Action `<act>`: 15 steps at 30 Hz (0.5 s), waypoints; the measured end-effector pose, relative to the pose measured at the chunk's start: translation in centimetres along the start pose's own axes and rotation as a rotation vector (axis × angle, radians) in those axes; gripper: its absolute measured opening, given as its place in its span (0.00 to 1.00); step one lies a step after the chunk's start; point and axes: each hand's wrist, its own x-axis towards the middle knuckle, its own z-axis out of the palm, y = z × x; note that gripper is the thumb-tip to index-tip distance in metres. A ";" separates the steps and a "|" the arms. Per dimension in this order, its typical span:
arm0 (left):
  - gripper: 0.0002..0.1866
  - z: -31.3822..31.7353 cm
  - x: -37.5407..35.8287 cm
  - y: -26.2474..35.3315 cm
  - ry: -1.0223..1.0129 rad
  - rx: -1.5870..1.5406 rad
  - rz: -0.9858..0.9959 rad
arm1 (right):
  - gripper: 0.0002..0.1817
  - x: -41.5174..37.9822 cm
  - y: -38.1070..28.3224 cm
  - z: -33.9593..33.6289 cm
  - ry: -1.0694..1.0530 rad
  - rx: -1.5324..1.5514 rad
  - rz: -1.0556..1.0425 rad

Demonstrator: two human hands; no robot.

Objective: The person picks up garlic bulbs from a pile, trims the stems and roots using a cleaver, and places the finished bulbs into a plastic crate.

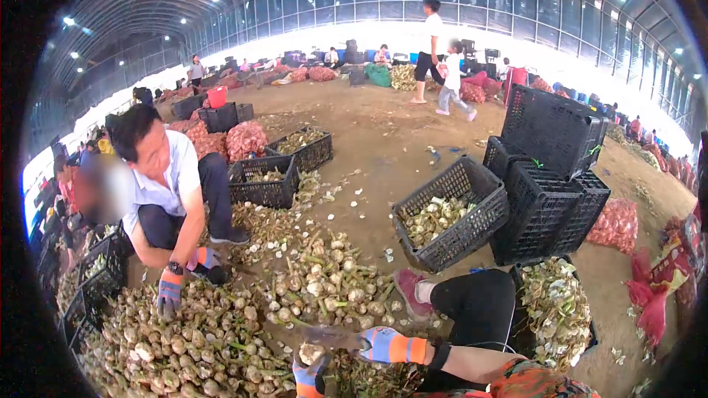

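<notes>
My left hand, in a blue and orange glove at the bottom centre, is closed around a garlic bulb. My right hand, gloved alike, grips a brownish tool that reaches left toward the bulb; its exact shape is blurred. Just left of my hands spreads a large pile of garlic bulbs with short stems. Another heap of garlic lies beyond them. Dark trimmings show beneath my hands.
A co-worker squats at the left, one gloved hand on the pile. A tilted black crate holds garlic; stacked crates stand to its right. A crate of husks is by my knee. Two people are farther back.
</notes>
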 end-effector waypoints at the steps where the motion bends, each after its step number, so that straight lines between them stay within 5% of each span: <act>1: 0.21 -0.5 -0.1 -0.5 -0.042 0.593 0.185 | 0.29 -0.5 -0.5 0.2 -0.021 -0.113 0.003; 11: 0.28 1.4 -1.1 -0.3 -0.036 0.176 -0.035 | 0.20 -1.2 -5.4 1.0 -0.164 -0.486 -0.134; 13: 0.17 1.8 -1.3 0.0 -0.077 -0.066 -0.125 | 0.21 -1.0 -5.4 1.3 -0.174 -0.480 -0.137; 15: 0.16 2.4 -1.4 0.4 -0.062 -0.119 -0.168 | 0.21 -0.7 -5.0 1.6 -0.131 -0.489 -0.175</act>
